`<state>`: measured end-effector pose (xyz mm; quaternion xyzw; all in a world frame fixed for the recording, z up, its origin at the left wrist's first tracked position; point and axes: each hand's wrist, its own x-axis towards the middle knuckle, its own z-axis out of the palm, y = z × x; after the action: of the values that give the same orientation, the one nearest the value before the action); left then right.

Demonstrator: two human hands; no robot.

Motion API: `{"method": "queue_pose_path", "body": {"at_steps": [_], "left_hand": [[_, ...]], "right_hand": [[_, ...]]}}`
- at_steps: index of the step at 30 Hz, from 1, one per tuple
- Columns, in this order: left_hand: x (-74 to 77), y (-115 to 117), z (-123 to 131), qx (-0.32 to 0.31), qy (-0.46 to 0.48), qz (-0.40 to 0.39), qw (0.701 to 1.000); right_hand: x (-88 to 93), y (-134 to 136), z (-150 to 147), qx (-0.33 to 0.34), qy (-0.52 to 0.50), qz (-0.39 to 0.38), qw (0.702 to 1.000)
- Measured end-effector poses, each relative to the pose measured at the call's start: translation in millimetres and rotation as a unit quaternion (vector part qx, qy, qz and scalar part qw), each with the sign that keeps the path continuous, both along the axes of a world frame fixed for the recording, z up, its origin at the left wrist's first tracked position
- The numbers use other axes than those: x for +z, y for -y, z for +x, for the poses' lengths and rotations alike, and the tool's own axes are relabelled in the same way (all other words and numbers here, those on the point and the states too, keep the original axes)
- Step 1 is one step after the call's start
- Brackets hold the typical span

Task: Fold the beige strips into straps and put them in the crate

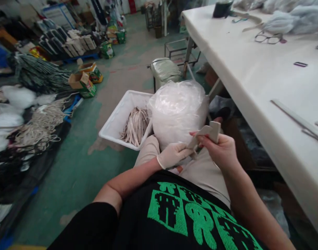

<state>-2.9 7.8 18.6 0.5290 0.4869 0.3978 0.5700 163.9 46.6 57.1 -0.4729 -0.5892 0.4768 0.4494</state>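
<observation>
My left hand (175, 153), in a thin whitish glove, is closed on the lower end of a beige strap (204, 131) above my lap. My bare right hand (223, 148) pinches the same strap higher up, its thumb pressing on the flat face. The strap is folded, with one flat end standing up above my right fingers. Just beyond my hands sits a big bulging clear plastic bag (178, 107) with pale contents I cannot make out. Left of it, a white bin (114, 116) holds a bundle of beige straps (135, 126).
A white table (252, 66) runs along my right, with glasses (268, 38), a metal tool (296, 116) and plastic bags (294, 21) on it. A wrapped bale (166, 70) stands past the bag. Cord piles (40, 125) and open cartons (83, 83) lie on the left.
</observation>
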Motion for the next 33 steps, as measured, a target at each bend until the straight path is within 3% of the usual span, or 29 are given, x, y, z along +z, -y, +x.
{"method": "queue_pose_path", "body": {"at_steps": [3, 8, 12, 16, 19, 22, 23, 25, 27, 29, 33], "left_hand": [[-13.2, 14.5, -8.3, -0.071, 0.074, -0.034, 0.994], [-47.7, 32.1, -47.8, -0.067, 0.140, -0.199, 0.968], [-85.8, 33.1, -104.6, 0.072, 0.143, -0.204, 0.966], [-106.0, 4.3, -177.3, 0.256, 0.065, -0.185, 0.947], [-91.6, -45.3, -230.7, 0.322, -0.025, -0.172, 0.931], [-52.1, -109.3, -274.3, 0.370, -0.102, -0.125, 0.915], [-36.8, -130.1, -284.9, 0.416, -0.217, -0.092, 0.878], [-9.9, -166.0, -297.4, 0.456, -0.292, -0.052, 0.840], [5.7, -192.2, -295.8, 0.462, -0.335, -0.011, 0.821], [6.5, -209.4, -279.5, 0.434, -0.365, 0.031, 0.823], [-23.9, -229.1, -217.5, 0.338, -0.427, 0.093, 0.834]], "right_hand": [[2.2, -5.3, 2.0, -0.056, -0.036, 0.005, 0.998], [-1.7, -22.6, 6.5, -0.156, -0.082, 0.007, 0.984], [-18.0, -27.3, 34.5, -0.217, 0.121, 0.069, 0.966], [-32.9, -15.4, 50.7, -0.166, 0.221, 0.078, 0.958], [-33.7, -0.8, 26.4, -0.082, 0.210, 0.093, 0.970], [-27.8, 11.4, -23.5, 0.109, 0.172, 0.130, 0.970], [-26.5, 13.4, -40.3, 0.178, 0.161, 0.144, 0.960], [-28.2, 13.7, -65.1, 0.253, 0.162, 0.150, 0.942], [-37.0, 10.9, -71.2, 0.260, 0.190, 0.135, 0.937], [-53.1, 8.4, -57.0, 0.224, 0.223, 0.113, 0.942], [-100.5, 15.1, 9.5, 0.098, 0.278, 0.046, 0.954]]}}
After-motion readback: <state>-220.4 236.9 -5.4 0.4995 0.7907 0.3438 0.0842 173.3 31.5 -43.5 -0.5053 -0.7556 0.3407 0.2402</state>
